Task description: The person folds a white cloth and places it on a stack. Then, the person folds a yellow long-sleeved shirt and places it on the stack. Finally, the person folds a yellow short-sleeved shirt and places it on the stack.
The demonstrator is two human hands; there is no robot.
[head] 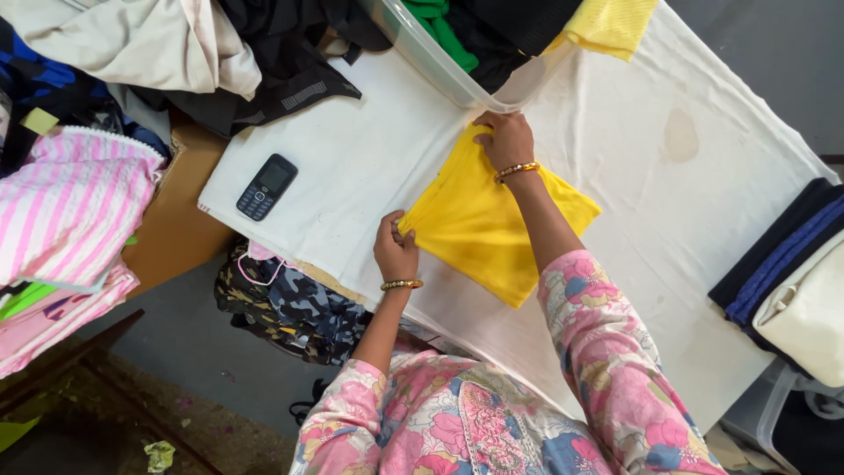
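Observation:
A folded yellow cloth [479,224] lies on the white sheet covering the table [369,158]. My left hand [395,250] pinches the cloth's near left corner. My right hand [505,139] grips its far corner, close to the clear plastic bin [440,66]. Both wrists carry gold bangles, and my sleeves are pink with a flower print.
A black keypad phone [265,186] lies on the sheet to the left. The bin holds green, black and yellow clothes. Piled garments and pink striped cloth [75,202] sit at left, dark folded fabric [774,251] and a cream bag [809,312] at right. A camouflage-print bundle [290,303] is under the table edge.

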